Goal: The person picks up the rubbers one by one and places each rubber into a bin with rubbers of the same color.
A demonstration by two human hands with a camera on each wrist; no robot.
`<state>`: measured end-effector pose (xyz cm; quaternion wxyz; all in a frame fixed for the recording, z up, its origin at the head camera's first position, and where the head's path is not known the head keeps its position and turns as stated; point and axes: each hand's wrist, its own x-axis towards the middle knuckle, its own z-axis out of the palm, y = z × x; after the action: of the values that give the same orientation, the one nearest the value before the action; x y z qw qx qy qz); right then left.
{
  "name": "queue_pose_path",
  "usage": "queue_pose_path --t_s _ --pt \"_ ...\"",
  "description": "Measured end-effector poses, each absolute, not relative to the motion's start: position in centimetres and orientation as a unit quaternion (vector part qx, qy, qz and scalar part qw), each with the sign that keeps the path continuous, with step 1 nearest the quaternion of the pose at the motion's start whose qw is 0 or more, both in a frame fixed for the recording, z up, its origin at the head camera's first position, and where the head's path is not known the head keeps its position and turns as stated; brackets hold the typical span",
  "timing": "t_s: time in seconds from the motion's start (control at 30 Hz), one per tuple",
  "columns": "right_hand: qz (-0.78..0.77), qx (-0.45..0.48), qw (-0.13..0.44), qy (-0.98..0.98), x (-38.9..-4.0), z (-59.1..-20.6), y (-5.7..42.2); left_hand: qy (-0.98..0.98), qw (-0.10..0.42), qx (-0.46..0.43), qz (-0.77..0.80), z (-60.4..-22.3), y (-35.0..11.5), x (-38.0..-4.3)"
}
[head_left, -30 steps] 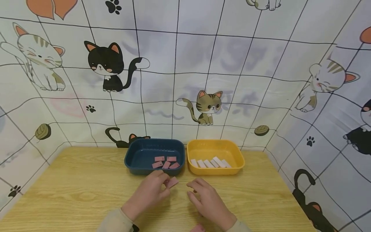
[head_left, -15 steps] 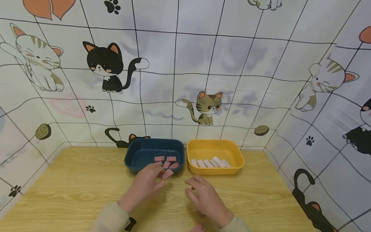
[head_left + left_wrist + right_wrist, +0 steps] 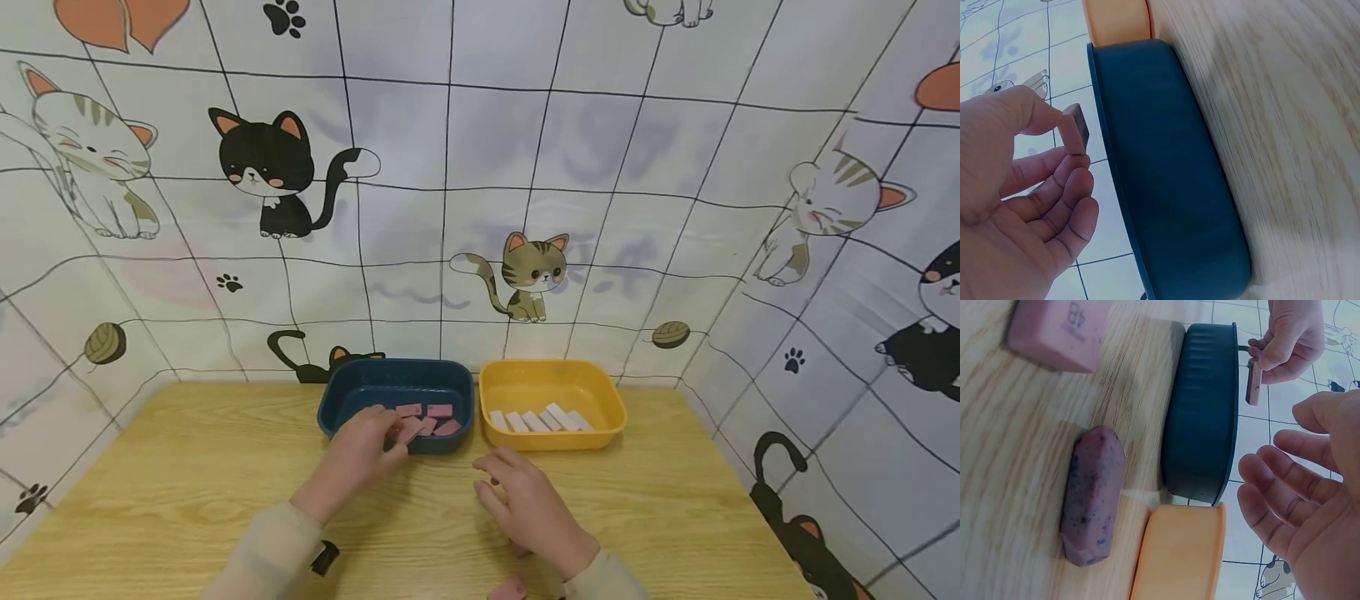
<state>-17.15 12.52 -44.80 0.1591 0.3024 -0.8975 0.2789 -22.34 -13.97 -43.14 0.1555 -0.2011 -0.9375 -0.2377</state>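
My left hand (image 3: 356,454) pinches a small pink eraser (image 3: 1072,132) between thumb and forefinger, over the near rim of the blue tray (image 3: 341,398). Several pink erasers (image 3: 439,411) lie inside that tray. To its right, my right hand (image 3: 531,510) hovers above the wooden table with loosely bent fingers and holds nothing. Below it, the right wrist view shows two pink erasers on the table: a clean block marked 4B (image 3: 1060,331) and a worn, smudged one (image 3: 1092,497), rounded at its end.
A yellow tray (image 3: 553,440) stands right beside the blue one, with several white blocks (image 3: 557,415) in a row inside. Behind both trays rises a white wall covering (image 3: 405,225) printed with cats. The wooden table (image 3: 187,483) spreads out to both sides.
My left hand has carried the pink eraser leftward and away from me, from in front of the blue tray to over its near rim. The right hand has barely moved.
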Motion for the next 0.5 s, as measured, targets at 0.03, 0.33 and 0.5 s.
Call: queue_pose_path --t_s 0.03,0.33,0.5 --pt "0.279 0.303 0.159 -0.897 -17.20 -44.82 12.58 -0.939 0.153 -0.198 -0.237 -43.17 -13.99 -22.44" --pt "0.273 0.305 0.153 -0.899 -17.65 -44.82 12.48 -0.947 0.137 -0.165 -0.240 -42.95 -14.25 -22.93" --pt "0.272 0.300 0.145 -0.902 -17.70 -44.75 12.45 -0.953 0.120 -0.139 -0.240 -43.31 -14.57 -23.37"
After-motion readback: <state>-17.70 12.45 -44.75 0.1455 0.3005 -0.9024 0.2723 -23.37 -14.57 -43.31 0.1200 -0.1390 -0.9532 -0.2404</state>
